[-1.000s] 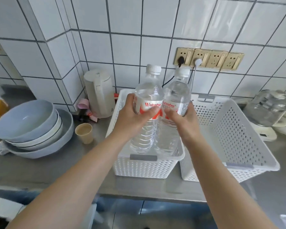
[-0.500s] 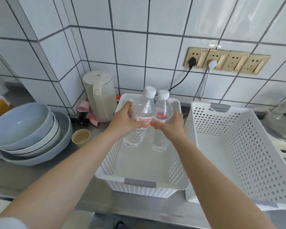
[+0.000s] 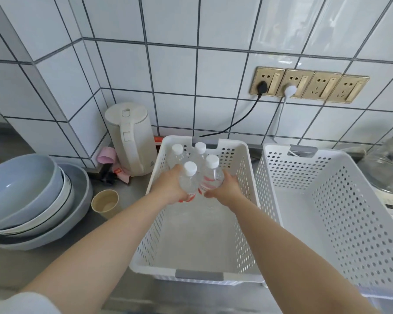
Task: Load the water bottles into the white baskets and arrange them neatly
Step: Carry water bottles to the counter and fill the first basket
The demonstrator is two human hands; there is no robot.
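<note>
Two white perforated baskets stand side by side on the steel counter. Inside the left basket, my left hand grips a clear water bottle with a white cap. My right hand grips a second bottle with a red label right beside it. Both bottles are upright and low inside the basket. Behind them, two more capped bottles stand at the basket's far wall. The right basket holds no bottles.
A white kettle stands left of the left basket. Stacked grey bowls and a beige cup sit at the left. A glass jug appliance is at the far right. Two cords run from the wall sockets down behind the baskets.
Both hands have carried the two bottles forward and down into the left basket, up against the two bottles at its far end. The view has tilted downward.
</note>
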